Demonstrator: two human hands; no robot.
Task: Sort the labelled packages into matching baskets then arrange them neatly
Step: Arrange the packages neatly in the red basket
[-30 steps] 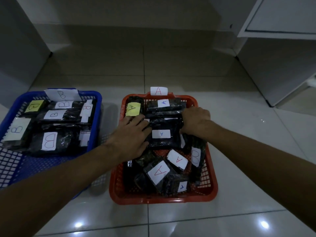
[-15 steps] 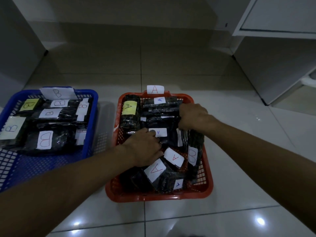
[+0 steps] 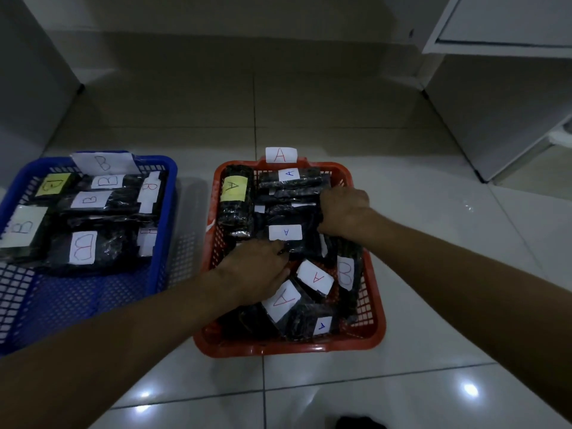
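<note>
The blue basket (image 3: pixel 164 212) is cut off at the picture's left edge. Left of the red basket (image 3: pixel 288 348), its near wall is hidden by the left forearm. The fingertips of the right hand (image 3: pixel 343 212) are hidden among the red basket's packages, so their grip cannot be told.

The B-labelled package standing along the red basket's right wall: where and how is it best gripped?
Probably by its upper edge, from above. The B-labelled package stands on edge between the red basket wall and neighbouring packages, so only its top is free to pinch. The right hand is nearest.
</note>
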